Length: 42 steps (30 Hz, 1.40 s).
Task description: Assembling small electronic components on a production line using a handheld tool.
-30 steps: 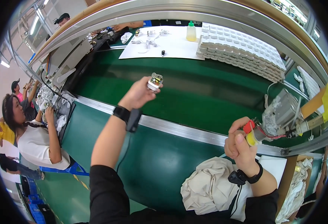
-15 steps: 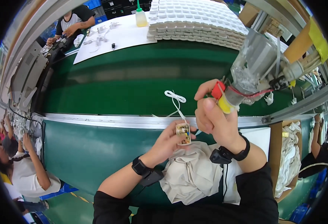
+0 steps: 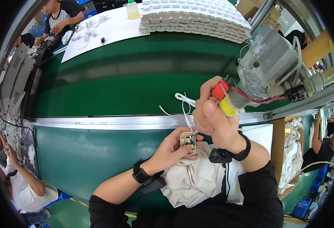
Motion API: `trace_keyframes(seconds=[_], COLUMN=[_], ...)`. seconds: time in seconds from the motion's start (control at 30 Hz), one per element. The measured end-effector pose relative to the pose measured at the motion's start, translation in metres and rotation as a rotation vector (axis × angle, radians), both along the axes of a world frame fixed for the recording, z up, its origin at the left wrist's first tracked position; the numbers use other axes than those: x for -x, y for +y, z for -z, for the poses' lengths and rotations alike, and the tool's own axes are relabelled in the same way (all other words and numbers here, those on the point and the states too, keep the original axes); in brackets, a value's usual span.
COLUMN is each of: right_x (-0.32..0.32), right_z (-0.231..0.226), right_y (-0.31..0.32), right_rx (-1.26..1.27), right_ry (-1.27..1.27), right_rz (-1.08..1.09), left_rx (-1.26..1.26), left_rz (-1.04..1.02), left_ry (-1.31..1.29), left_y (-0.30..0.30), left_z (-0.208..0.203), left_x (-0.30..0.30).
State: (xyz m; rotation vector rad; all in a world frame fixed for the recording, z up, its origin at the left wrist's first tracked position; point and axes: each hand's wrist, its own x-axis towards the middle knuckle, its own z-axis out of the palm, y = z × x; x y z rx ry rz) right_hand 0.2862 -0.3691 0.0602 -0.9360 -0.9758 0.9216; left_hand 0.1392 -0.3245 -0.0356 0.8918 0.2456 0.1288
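My left hand (image 3: 167, 154) grips a small circuit board in a white plastic housing (image 3: 188, 141), its component side facing up and my thumb on the lower edge. From the housing's upper end runs a white cable (image 3: 185, 100), coiled and tied, with loose wire ends at the left. My right hand (image 3: 221, 123) is closed round the front of a grey hot glue gun (image 3: 263, 64), which is coated in clear, glue-like lumps. A red switch (image 3: 220, 89) and a yellow band (image 3: 228, 106) show by my fingers. The tip is hidden behind my hand, close above the board.
A beige cloth (image 3: 197, 178) lies below my hands. Beyond the metal rail (image 3: 98, 122) runs a green belt (image 3: 117, 87). Stacked white trays (image 3: 197, 17) and a bottle (image 3: 133, 10) stand at the back. A carton (image 3: 277, 152) is at right. Other people sit around.
The view has shifted slightly. The housing now sits a little lower in the picture, with more of the board showing, and the cable coil is nearer my right hand. Both grips remain.
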Motion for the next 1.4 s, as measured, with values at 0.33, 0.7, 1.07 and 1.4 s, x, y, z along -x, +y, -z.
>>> trace_keyframes(seconds=[0.33, 0.7, 1.07, 1.4], right_x=[0.0, 0.012, 0.015, 0.014], right_z=[0.008, -0.003, 0.003, 0.003], right_y=[-0.001, -0.007, -0.01, -0.013], right_rx=[-0.016, 0.025, 0.03, 0.038], right_ry=[-0.062, -0.012, -0.031, -0.047], right_rz=[0.002, -0.012, -0.057, -0.034], left_rx=[0.009, 0.073, 0.185, 0.341], left_rz=[0.015, -0.142, -0.189, -0.12], left_ry=[-0.025, 0.066, 0.025, -0.097], left_y=[0.0, 0.007, 0.01, 0.012], left_z=[0.002, 0.003, -0.002, 0.001], left_x=[0.002, -0.001, 0.003, 0.001])
